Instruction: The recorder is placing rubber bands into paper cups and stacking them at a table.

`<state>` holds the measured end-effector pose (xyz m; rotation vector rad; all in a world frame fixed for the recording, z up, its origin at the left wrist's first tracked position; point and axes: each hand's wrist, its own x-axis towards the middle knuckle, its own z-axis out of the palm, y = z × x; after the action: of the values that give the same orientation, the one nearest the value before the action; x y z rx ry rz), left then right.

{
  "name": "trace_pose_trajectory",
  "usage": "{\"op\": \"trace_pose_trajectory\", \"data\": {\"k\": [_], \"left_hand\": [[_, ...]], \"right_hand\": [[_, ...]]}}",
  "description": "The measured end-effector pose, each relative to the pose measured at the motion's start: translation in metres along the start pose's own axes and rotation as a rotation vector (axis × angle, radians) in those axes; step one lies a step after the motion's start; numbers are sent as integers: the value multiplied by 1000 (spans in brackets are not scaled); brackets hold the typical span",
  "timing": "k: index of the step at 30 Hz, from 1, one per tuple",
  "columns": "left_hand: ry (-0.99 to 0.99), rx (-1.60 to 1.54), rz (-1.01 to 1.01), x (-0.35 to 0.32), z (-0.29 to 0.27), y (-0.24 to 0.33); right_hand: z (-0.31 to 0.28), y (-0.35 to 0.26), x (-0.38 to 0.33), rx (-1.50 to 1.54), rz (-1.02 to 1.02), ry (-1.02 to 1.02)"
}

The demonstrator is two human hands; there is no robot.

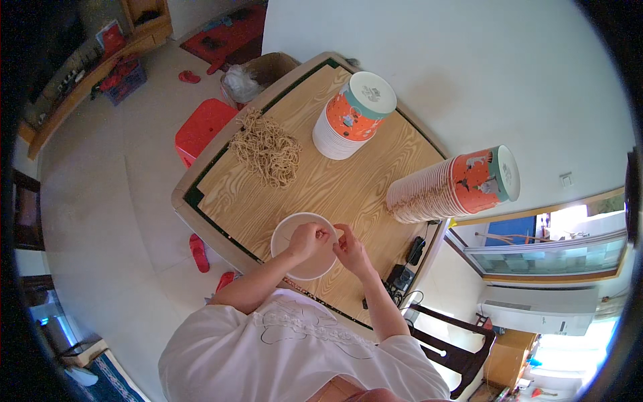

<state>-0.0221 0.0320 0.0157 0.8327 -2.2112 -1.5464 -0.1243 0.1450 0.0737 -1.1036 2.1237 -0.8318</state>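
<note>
Both hands meet over the white bowl (303,246) at the tabletop's (348,187) near edge; left hand (309,240) closed, right hand (348,249) fingers pinched, contents too small to tell. Better to keep them low over the bowl

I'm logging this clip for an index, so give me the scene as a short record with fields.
Setting: wooden table against a white wall
Left hand: over the white bowl, fingers pinched
Right hand: at the bowl's right rim, fingers pinched
Held item: too small to tell
Also on table: pile of brown noodles; upright stack of paper bowls; tilted bowl stack
</note>
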Motion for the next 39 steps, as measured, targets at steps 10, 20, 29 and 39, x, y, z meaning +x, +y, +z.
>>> {"op": "trace_pose_trajectory", "data": {"k": [10,20,29,39], "left_hand": [[-43,71,-53,1,-9,8],[-239,-445,-155,0,-29,18],[-235,-488,-225,3,-35,26],[-84,-214,-1,-2,-30,37]], "right_hand": [[-2,-5,-1,57,48,9],[-14,-22,8,297,-111,10],[-15,-14,11,183,-178,63],[-10,-10,10,76,-148,96]]}}
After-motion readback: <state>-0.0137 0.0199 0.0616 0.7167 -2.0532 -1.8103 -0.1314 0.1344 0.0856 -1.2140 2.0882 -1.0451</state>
